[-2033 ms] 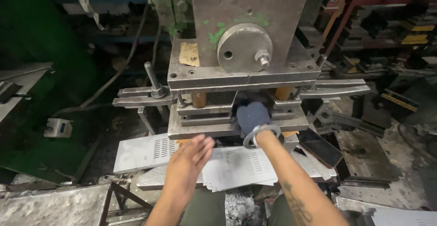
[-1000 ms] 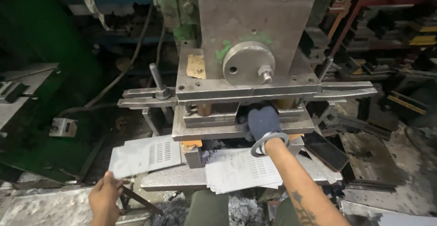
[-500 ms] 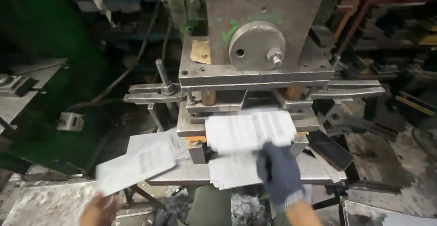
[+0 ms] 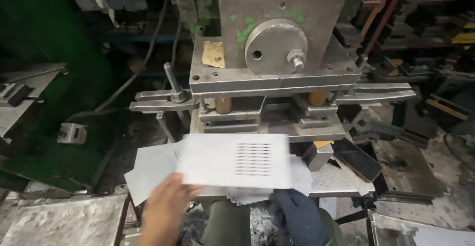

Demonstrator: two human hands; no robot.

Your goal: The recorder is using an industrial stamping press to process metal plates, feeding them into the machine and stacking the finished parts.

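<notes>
My bare left hand (image 4: 166, 209) grips the lower left corner of a pale metal sheet (image 4: 232, 159) with a block of punched slots, holding it flat in front of the press. Under it lie more slotted sheets (image 4: 148, 169) on the press table (image 4: 336, 179). My right hand (image 4: 297, 216), in a dark blue glove, is low at the table's front edge, just below the sheets; its fingers are not visible. The press die gap (image 4: 277, 120) behind the sheet has no sheet in it. Above it sits the grey press head with a round disc (image 4: 272, 45).
An upright lever pin (image 4: 170, 80) stands on the left clamp arm. A black tray (image 4: 356, 159) leans at the table's right. A rough metal plate (image 4: 59, 223) lies lower left, a metal tray (image 4: 420, 231) lower right. A green machine body (image 4: 49, 127) fills the left.
The slotted sheet has come out of the press die and moved left and toward me. My left hand has come up to take it. My gloved right hand has dropped lower.
</notes>
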